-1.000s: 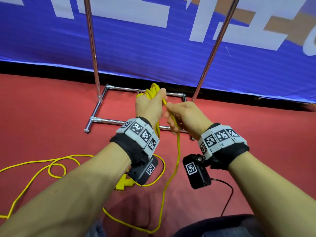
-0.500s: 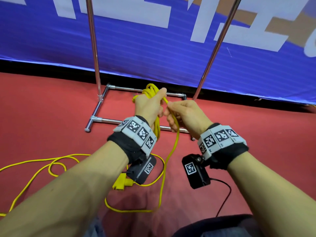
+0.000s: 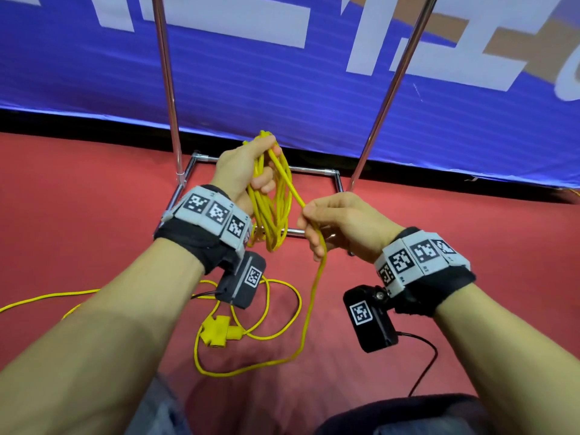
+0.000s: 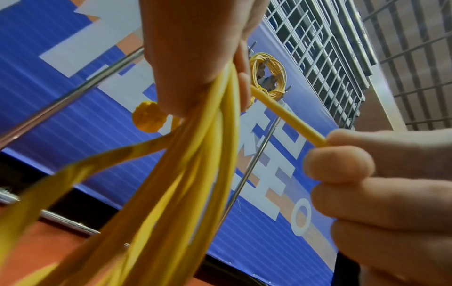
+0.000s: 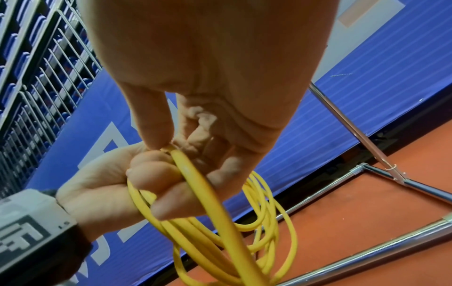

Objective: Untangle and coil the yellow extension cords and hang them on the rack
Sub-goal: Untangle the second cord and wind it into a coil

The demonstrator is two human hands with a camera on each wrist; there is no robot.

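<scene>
My left hand [image 3: 248,171] grips a bundle of yellow cord loops [image 3: 271,211] that hangs down from its fist. My right hand [image 3: 317,221] pinches the free strand [image 3: 315,287] just right of the bundle; that strand runs down to the floor. Its loose length curls on the red floor to a yellow plug block [image 3: 218,331]. In the left wrist view the loops [image 4: 171,174] pass through my left palm, and another coiled yellow cord [image 4: 269,75] hangs on the rack high up. In the right wrist view my thumb and finger hold the strand [image 5: 195,180].
The chrome rack stands ahead: two uprights [image 3: 168,80] [image 3: 395,86] and a floor frame [image 3: 185,177] on the red carpet. A blue banner [image 3: 282,89] runs behind it. More yellow cord [image 3: 40,299] trails off to the left on the floor.
My right hand has drawn away from the left, down and to the right, sliding along the strand. My left hand has turned so the loops hang open. The floor loop has shifted.
</scene>
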